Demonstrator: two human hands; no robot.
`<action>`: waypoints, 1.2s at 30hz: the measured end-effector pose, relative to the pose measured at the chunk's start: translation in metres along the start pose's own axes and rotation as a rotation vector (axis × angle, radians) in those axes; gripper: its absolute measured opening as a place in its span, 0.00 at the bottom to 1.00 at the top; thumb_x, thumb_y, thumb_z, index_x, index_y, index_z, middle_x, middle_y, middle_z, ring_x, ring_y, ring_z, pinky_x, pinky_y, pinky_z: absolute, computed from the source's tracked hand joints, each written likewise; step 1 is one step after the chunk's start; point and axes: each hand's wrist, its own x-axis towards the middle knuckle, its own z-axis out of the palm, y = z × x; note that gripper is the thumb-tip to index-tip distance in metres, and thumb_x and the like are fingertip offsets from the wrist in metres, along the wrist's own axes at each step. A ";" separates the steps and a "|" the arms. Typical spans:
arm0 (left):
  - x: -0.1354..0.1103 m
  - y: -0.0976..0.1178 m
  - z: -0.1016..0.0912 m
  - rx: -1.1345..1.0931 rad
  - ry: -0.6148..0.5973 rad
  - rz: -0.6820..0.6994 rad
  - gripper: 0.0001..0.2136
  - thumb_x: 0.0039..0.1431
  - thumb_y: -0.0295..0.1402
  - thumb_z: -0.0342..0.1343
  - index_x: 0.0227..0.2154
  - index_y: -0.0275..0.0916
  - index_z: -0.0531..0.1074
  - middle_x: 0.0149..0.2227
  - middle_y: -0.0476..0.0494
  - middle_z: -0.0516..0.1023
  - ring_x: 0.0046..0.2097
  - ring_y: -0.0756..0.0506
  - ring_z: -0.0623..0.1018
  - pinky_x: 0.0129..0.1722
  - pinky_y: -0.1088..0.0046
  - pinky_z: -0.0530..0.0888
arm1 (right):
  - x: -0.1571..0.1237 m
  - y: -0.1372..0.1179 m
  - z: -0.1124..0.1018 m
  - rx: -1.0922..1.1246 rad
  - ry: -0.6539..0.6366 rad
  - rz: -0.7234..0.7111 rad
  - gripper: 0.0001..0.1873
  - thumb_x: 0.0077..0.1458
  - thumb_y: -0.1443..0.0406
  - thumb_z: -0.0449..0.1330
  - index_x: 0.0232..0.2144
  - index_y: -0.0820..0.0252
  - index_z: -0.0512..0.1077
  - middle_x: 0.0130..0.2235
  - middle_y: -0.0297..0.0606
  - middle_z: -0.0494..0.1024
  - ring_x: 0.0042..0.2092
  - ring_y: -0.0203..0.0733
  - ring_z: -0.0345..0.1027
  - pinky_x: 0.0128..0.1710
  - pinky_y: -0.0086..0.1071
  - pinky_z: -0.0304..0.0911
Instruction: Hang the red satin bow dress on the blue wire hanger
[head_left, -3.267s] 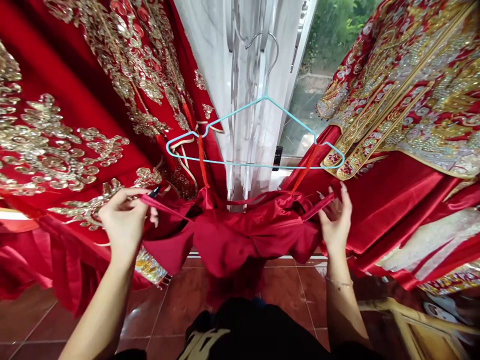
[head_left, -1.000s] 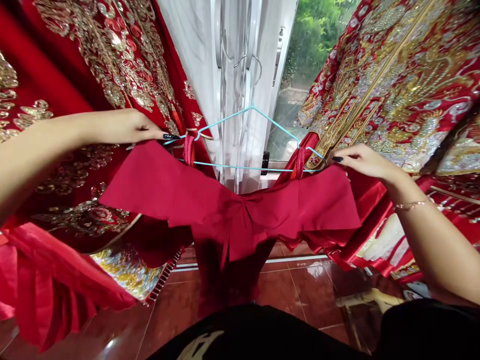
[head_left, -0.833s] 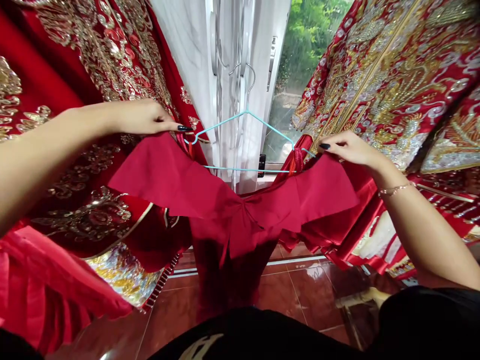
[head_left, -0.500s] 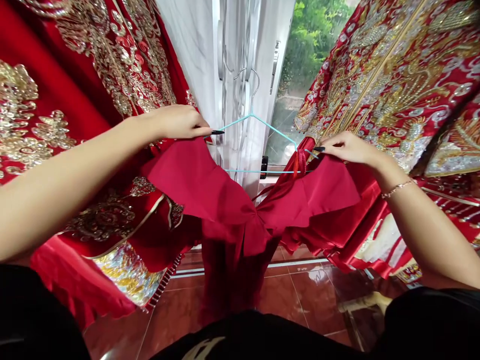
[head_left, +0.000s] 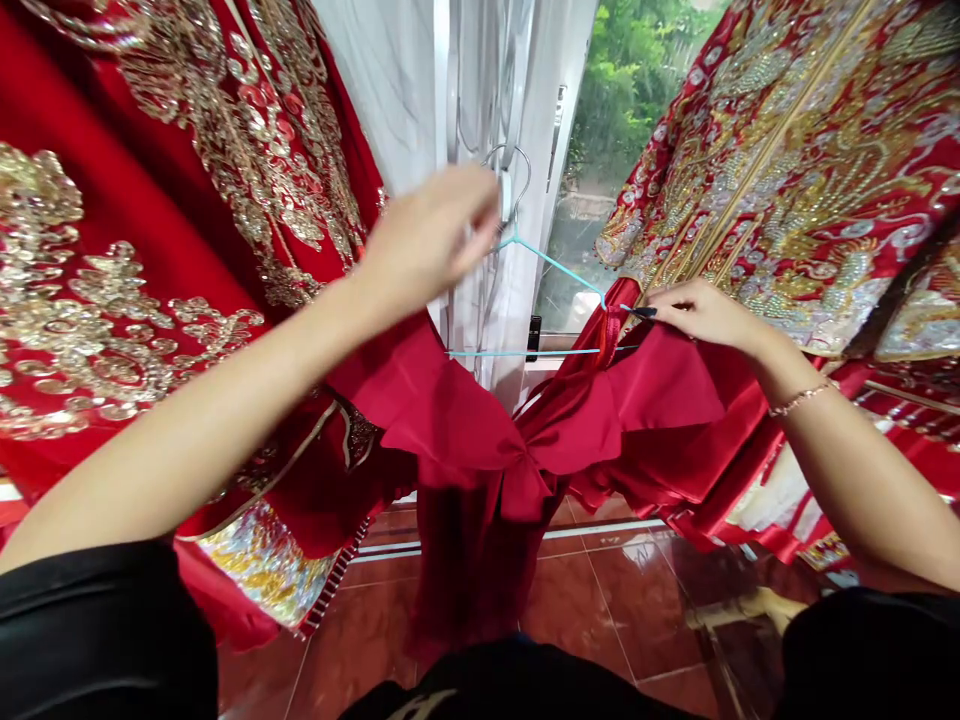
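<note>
A dark red dress point(head_left: 450, 415) with a ruffled neckline and a bow at its middle hangs on a light blue wire hanger point(head_left: 562, 265). My right hand point(head_left: 694, 310) pinches the dress's right shoulder at the hanger's end, where a small black clip shows at the fingertips. In front of the hanger's left arm is my left hand point(head_left: 442, 225), smeared by motion, near the metal hook; what its fingers do is unclear. Red straps point(head_left: 611, 315) loop over the hanger beside my right hand.
Embroidered red gowns hang close on the left point(head_left: 112, 250) and right point(head_left: 780, 170). Behind the hanger are a white curtain point(head_left: 390, 70), a window point(head_left: 630, 90) and a dark phone-like object point(head_left: 534, 338). Below lies a red tiled floor point(head_left: 577, 600).
My left hand has left the dress's left shoulder and moved up and right toward the hanger hook. The left shoulder has sagged a little. My right hand keeps its grip.
</note>
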 end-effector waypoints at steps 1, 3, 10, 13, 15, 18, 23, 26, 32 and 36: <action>0.006 0.020 0.007 -0.010 -0.094 0.115 0.15 0.70 0.29 0.40 0.41 0.34 0.73 0.41 0.39 0.75 0.43 0.42 0.76 0.43 0.64 0.74 | 0.000 -0.002 0.000 -0.007 0.001 -0.003 0.37 0.54 0.33 0.52 0.16 0.57 0.56 0.20 0.30 0.56 0.24 0.32 0.49 0.27 0.33 0.49; 0.019 0.057 0.034 -0.062 -0.167 0.277 0.12 0.69 0.30 0.45 0.42 0.36 0.75 0.43 0.41 0.77 0.44 0.43 0.77 0.46 0.64 0.75 | -0.002 -0.006 0.000 -0.026 0.016 -0.009 0.37 0.56 0.33 0.49 0.16 0.57 0.55 0.20 0.30 0.55 0.24 0.32 0.48 0.27 0.33 0.49; 0.051 0.087 0.123 -0.076 -0.148 0.294 0.14 0.68 0.28 0.48 0.49 0.30 0.75 0.49 0.33 0.78 0.56 0.36 0.74 0.64 0.46 0.63 | -0.005 -0.003 -0.006 -0.077 0.089 -0.019 0.38 0.56 0.31 0.43 0.17 0.57 0.55 0.20 0.29 0.56 0.24 0.32 0.49 0.27 0.33 0.49; 0.043 0.075 0.126 -0.070 -0.141 0.380 0.14 0.67 0.29 0.49 0.50 0.33 0.75 0.49 0.34 0.78 0.56 0.36 0.75 0.63 0.48 0.65 | 0.006 0.001 -0.012 -0.120 0.130 -0.030 0.37 0.57 0.32 0.45 0.17 0.56 0.54 0.20 0.29 0.55 0.25 0.33 0.48 0.27 0.33 0.49; 0.036 0.074 0.124 -0.066 -0.165 0.353 0.15 0.67 0.27 0.47 0.51 0.33 0.74 0.53 0.33 0.77 0.59 0.35 0.73 0.66 0.45 0.61 | 0.021 -0.003 -0.014 -0.137 0.162 -0.048 0.37 0.56 0.32 0.44 0.17 0.56 0.54 0.20 0.30 0.55 0.26 0.34 0.49 0.29 0.34 0.50; 0.022 0.086 0.125 -0.130 -0.216 0.214 0.21 0.66 0.23 0.42 0.59 0.31 0.69 0.63 0.30 0.69 0.69 0.34 0.62 0.70 0.43 0.53 | 0.048 -0.017 -0.012 -0.150 0.168 -0.043 0.36 0.57 0.33 0.46 0.18 0.55 0.56 0.22 0.32 0.57 0.28 0.36 0.52 0.32 0.35 0.53; -0.009 0.105 0.131 -0.308 -0.180 0.070 0.31 0.63 0.18 0.33 0.69 0.38 0.53 0.69 0.37 0.60 0.74 0.42 0.48 0.73 0.49 0.49 | 0.081 -0.035 0.006 -0.177 0.156 0.004 0.34 0.58 0.35 0.49 0.20 0.55 0.60 0.22 0.32 0.57 0.30 0.38 0.56 0.34 0.35 0.57; -0.036 0.105 0.128 -0.371 -0.203 0.044 0.29 0.64 0.19 0.35 0.67 0.37 0.57 0.70 0.34 0.59 0.74 0.40 0.51 0.72 0.48 0.54 | 0.087 -0.028 0.016 -0.187 0.216 -0.004 0.34 0.60 0.35 0.46 0.19 0.55 0.59 0.21 0.32 0.56 0.29 0.38 0.55 0.34 0.35 0.57; -0.062 0.097 0.116 -0.454 -0.312 0.091 0.27 0.61 0.20 0.43 0.65 0.32 0.60 0.64 0.30 0.67 0.66 0.37 0.66 0.64 0.52 0.65 | 0.083 -0.005 0.020 -0.191 0.227 -0.017 0.32 0.60 0.37 0.47 0.19 0.53 0.55 0.21 0.31 0.53 0.28 0.39 0.51 0.35 0.38 0.58; -0.054 0.099 0.112 -0.436 -0.329 0.086 0.27 0.61 0.21 0.45 0.64 0.28 0.59 0.64 0.28 0.66 0.67 0.37 0.66 0.65 0.56 0.64 | 0.084 -0.009 0.018 -0.187 0.259 -0.058 0.32 0.61 0.37 0.47 0.19 0.53 0.56 0.22 0.32 0.54 0.28 0.40 0.52 0.37 0.39 0.58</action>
